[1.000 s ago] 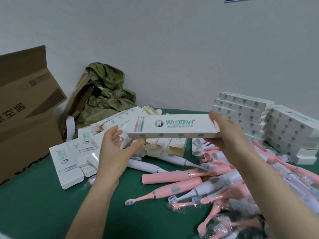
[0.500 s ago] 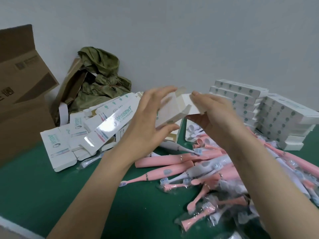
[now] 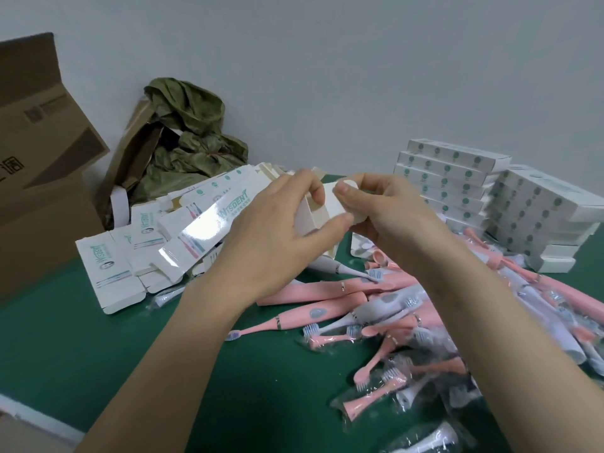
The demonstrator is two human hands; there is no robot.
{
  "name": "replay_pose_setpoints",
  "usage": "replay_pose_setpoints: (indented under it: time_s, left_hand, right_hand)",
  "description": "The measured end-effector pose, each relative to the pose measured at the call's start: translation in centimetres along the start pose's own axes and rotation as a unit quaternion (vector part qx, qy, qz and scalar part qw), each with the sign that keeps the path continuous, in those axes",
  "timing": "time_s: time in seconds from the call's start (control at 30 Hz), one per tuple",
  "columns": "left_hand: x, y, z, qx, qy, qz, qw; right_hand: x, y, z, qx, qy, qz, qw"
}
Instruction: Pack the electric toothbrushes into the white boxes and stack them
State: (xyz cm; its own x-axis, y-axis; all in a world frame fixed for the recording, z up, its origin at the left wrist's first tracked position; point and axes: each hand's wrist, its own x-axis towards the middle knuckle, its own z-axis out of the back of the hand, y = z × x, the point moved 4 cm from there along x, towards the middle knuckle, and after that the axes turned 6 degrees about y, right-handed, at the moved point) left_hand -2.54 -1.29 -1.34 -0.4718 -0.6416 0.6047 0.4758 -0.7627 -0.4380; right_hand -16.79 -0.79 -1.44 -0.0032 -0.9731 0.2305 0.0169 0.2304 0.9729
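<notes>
- Several wrapped brush heads [image 3: 376,397], pink and white, lay nearest on the green table [image 3: 98,354], right of centre.
- Many loose toothbrushes [image 3: 343,289], mostly pink with some white, were piled just behind them and spread off to the right, none boxed.
- Both forearms came in from the bottom edge, and the hands met above the pile.
- Left hand [image 3: 271,243] gripped the white box [image 3: 202,230] near its open end, fingers curled over the top and thumb along the near side.
- The box was off the table and tilted, its other end dipping left over the flat boxes, glossy "WISDENT" face up.
- Right hand [image 3: 389,214] pinched the end flap [image 3: 346,188] between thumb and forefinger, other fingers curled under.
- Could not tell if a brush was inside the box.
- Flat boxes [image 3: 108,273], unfolded, were heaped on the left behind the hands.
- Two stacks of closed boxes stood at the right rear, side by side: the rear stack [image 3: 457,178] and the nearer stack [image 3: 542,204].
- Brown carton [image 3: 39,158] stood far left with flaps open.
- Olive cloth [image 3: 189,125] lay crumpled against the wall, beside the carton.
</notes>
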Motion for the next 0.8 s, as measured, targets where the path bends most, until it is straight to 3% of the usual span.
replay_pose_setpoints:
  time_s: [0.17,0.3,0.37,0.4,0.43,0.5,0.57,0.63,0.7,0.8]
  left_hand:
    - [-0.2,0.1,0.4,0.027,0.051,0.008,0.998]
    - [-0.6,0.8,1.3,0.096,-0.001,0.01,0.995]
    - [-0.9,2.0,1.7,0.133,-0.021,0.042,0.99]
    - [-1.1,2.8,1.7,0.144,-0.022,0.061,0.987]
    - [-1.3,3.6,1.6,0.152,-0.018,0.08,0.985]
    - [-1.7,4.9,1.1,0.166,-0.009,0.11,0.98]
    - [-2.0,6.0,0.4,0.162,0.0,0.137,0.977]
    - [-2.3,6.8,-0.2,0.151,0.008,0.161,0.975]
    - [-2.3,7.3,-0.7,0.157,0.015,0.173,0.972]
    - [-2.2,7.8,-0.8,0.166,0.019,0.18,0.969]
  right_hand:
    - [0.3,-0.7,-0.1,0.041,0.009,-0.014,0.999]
    - [0.6,-1.2,-0.8,0.12,-0.002,-0.027,0.992]
    - [0.9,-1.8,-0.8,0.05,-0.023,-0.015,0.998]
    - [0.9,-2.1,-0.7,-0.069,-0.015,0.003,0.997]
    - [0.8,-2.5,-1.0,-0.224,0.014,0.023,0.974]
    - [0.5,-4.3,-2.7,-0.48,0.127,0.028,0.867]
    - [0.2,-6.7,-4.8,-0.618,0.205,0.02,0.759]
    - [-0.1,-7.9,-6.7,-0.705,0.202,0.073,0.676]
    - [0.0,-8.5,-7.5,-0.746,0.191,0.104,0.63]
    - [0.7,-7.8,-6.7,-0.753,0.176,0.098,0.626]
